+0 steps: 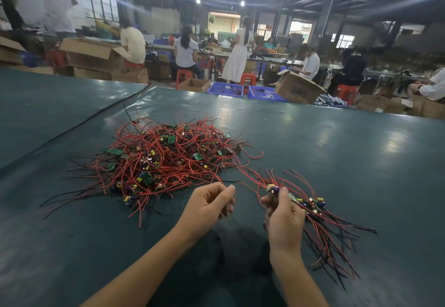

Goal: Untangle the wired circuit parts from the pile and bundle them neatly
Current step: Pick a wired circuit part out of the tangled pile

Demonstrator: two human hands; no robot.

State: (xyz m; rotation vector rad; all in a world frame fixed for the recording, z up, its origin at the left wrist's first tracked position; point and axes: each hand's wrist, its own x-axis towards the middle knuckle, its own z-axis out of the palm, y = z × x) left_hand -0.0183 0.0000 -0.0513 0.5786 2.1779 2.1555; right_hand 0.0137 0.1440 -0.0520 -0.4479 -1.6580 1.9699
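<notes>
Holding wired parts beside the pile (pixel 168 157) on the green table (pixel 337 162).
The right hand (pixel 284 217) grips a bundle (pixel 310 204); the left hand (pixel 209 203) is curled, on what I cannot tell. Blue crates (pixel 225 89) behind hold blurry things.

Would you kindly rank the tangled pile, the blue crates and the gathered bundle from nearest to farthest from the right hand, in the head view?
1. gathered bundle: held in the right hand.
2. tangled pile: ahead, to its left.
3. blue crates: far back, ahead.
</notes>
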